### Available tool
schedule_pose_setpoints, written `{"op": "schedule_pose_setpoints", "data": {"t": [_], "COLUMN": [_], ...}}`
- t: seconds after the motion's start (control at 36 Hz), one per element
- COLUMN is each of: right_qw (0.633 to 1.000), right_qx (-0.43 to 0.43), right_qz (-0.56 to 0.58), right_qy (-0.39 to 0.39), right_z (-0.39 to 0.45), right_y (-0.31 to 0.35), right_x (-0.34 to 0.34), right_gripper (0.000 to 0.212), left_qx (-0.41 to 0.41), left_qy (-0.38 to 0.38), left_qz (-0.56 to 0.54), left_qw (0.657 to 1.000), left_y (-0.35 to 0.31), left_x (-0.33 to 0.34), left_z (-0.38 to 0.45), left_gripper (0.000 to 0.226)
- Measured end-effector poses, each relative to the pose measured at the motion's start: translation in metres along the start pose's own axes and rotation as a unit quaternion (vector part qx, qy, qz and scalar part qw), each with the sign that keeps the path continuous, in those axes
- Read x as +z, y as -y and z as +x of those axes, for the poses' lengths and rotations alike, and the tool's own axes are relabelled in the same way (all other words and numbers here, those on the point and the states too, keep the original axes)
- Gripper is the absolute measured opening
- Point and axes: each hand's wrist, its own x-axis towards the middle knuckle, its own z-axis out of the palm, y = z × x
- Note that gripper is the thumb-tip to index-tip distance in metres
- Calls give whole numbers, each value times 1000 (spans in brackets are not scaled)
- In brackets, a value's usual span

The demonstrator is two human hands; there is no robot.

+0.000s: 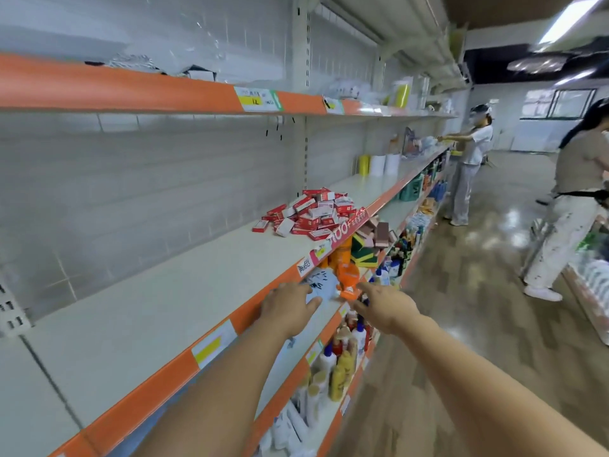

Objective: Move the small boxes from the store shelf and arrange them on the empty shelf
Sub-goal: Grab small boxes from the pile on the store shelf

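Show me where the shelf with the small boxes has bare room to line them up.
The middle shelf is bare from the heap of small red-and-white boxes back toward the camera. Beyond the heap, a shorter bare stretch runs to the yellow and white rolls. The lower shelves are crowded with bottles.

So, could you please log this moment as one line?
left hand open, empty | right hand open, empty | small boxes piled on shelf, untouched

- Small boxes (311, 214) — red and white cartons — lie in a loose, jumbled heap (none stacked neatly) on the shelf (158, 301), close to its orange front edge; a few strays sit just left of the pile.
- The pale shelf surface nearer the camera is bare — nothing arranged there.
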Motion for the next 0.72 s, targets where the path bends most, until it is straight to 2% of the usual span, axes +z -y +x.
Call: {"op": "schedule_pose_setpoints", "data": {"t": [0.36,0.58,0.72], "right_qw": [1000,995,994], "right_qx": [-5,-60,-80], "right_qz": [6,17,0], "right_qy": [-24,-78,-69], "right_z": [134,228,281], "right_y": [-53,-97,-118], "right_x": [-19,-38,-57], "right_gripper": [49,43,50], "left_qx": [-21,-58,-96], "left_qy": [-34,-98,-123], "left_qz": [14,-15,-18], "left_qw": [999,993,988], "left_y": [3,-7,-19], "left_x": [0,-3,-13], "left_z": [137,222,272], "left_gripper": [41,38,37]}}
